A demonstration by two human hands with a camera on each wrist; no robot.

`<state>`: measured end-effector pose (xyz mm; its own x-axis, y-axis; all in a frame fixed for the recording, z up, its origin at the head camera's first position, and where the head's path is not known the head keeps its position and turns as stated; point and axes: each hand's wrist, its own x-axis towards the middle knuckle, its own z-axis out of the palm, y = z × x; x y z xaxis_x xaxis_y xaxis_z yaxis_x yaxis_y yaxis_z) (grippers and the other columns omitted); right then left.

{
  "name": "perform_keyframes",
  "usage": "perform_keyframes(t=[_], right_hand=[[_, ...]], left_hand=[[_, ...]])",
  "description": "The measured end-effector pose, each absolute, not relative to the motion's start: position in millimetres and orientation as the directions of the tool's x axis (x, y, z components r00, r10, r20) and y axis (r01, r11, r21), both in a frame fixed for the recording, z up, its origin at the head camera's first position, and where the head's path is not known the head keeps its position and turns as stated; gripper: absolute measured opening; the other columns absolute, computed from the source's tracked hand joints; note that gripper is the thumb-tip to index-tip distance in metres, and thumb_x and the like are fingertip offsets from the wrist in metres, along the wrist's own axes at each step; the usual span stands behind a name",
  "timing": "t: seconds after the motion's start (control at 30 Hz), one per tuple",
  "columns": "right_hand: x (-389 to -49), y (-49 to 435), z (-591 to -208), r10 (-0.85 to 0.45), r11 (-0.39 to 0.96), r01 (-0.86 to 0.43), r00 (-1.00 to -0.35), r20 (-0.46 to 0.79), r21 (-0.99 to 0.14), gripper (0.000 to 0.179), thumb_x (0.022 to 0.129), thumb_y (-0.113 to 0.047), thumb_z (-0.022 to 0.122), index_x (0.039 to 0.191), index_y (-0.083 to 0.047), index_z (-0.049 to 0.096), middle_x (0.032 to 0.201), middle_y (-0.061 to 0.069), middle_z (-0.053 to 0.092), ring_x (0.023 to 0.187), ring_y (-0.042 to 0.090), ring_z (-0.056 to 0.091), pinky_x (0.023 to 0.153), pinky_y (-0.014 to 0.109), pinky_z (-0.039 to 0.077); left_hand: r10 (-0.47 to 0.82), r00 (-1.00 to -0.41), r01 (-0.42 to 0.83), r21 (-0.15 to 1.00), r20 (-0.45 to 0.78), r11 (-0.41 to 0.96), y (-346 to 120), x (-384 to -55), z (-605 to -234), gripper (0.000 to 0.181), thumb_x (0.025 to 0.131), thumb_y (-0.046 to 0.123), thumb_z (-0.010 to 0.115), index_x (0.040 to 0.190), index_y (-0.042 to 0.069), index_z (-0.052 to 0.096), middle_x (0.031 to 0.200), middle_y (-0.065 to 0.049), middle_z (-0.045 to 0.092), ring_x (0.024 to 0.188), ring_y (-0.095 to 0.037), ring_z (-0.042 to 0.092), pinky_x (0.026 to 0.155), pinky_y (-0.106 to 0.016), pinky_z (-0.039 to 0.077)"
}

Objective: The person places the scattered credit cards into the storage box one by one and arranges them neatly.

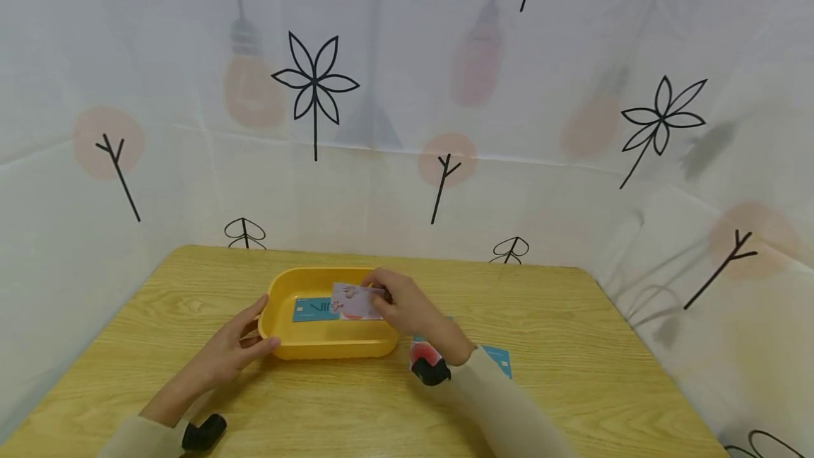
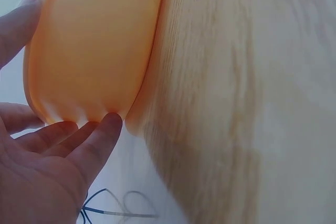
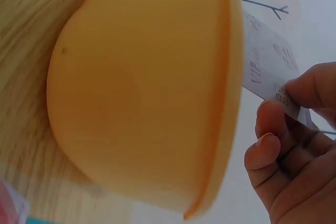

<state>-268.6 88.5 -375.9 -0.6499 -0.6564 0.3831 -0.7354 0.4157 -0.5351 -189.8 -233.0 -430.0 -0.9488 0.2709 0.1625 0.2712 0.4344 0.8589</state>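
Observation:
My right hand (image 1: 397,300) pinches a pale lilac card (image 1: 348,297) with floral print between thumb and fingers, over the right part of a yellow plastic tray (image 1: 318,351). In the right wrist view the card (image 3: 268,51) shows "VIP" lettering and slants up past the tray's rim. Inside the tray lies a blue card (image 1: 311,309), partly covered by the lilac one in the head view. At the tray's left end, my left hand (image 1: 232,345) holds the wall, with the thumb at the near corner and several fingertips against the outside.
On the wooden table (image 1: 305,408), right of the tray, lie a card with a red round print (image 1: 422,352) and a blue card (image 1: 499,357), partly hidden by my right forearm. A white patterned cloth (image 1: 381,196) hangs behind the table.

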Motion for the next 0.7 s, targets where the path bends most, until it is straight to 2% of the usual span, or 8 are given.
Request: perform_keyframes(t=[0.3,0.53,0.7], right_hand=[[-268,62,-385,-0.690,0.425,-0.730,-0.644,0.330,-0.536,0.021,0.098,-0.007,0.049,0.115,-0.011,0.060,0.090,-0.003,0.056,0.064,0.009,0.042,0.057,0.019,0.036],[-267,49,-390,-0.695,0.467,-0.717,-0.660,0.287,-0.517,0.018,0.097,-0.009,0.053,0.113,-0.015,0.060,0.097,-0.002,0.060,0.072,0.009,0.049,0.061,0.018,0.040],[-268,42,-395,-0.703,0.482,-0.682,-0.676,0.221,-0.550,0.018,0.098,-0.011,0.052,0.113,-0.018,0.058,0.092,-0.005,0.058,0.073,0.008,0.049,0.062,0.018,0.042]], left_hand=[[0.269,-0.948,0.277,0.855,0.169,0.438,-233,-190,-430,0.083,0.093,0.025,0.065,0.151,-0.003,0.014,0.150,-0.031,0.021,0.127,-0.046,0.041,0.094,-0.036,0.049],[0.274,-0.946,0.282,0.861,0.175,0.424,-234,-190,-430,0.083,0.092,0.024,0.065,0.151,-0.004,0.014,0.150,-0.031,0.021,0.128,-0.046,0.041,0.093,-0.034,0.050],[0.274,-0.946,0.282,0.861,0.176,0.422,-234,-190,-431,0.082,0.093,0.024,0.065,0.151,-0.004,0.014,0.150,-0.031,0.020,0.127,-0.046,0.041,0.094,-0.035,0.049]])
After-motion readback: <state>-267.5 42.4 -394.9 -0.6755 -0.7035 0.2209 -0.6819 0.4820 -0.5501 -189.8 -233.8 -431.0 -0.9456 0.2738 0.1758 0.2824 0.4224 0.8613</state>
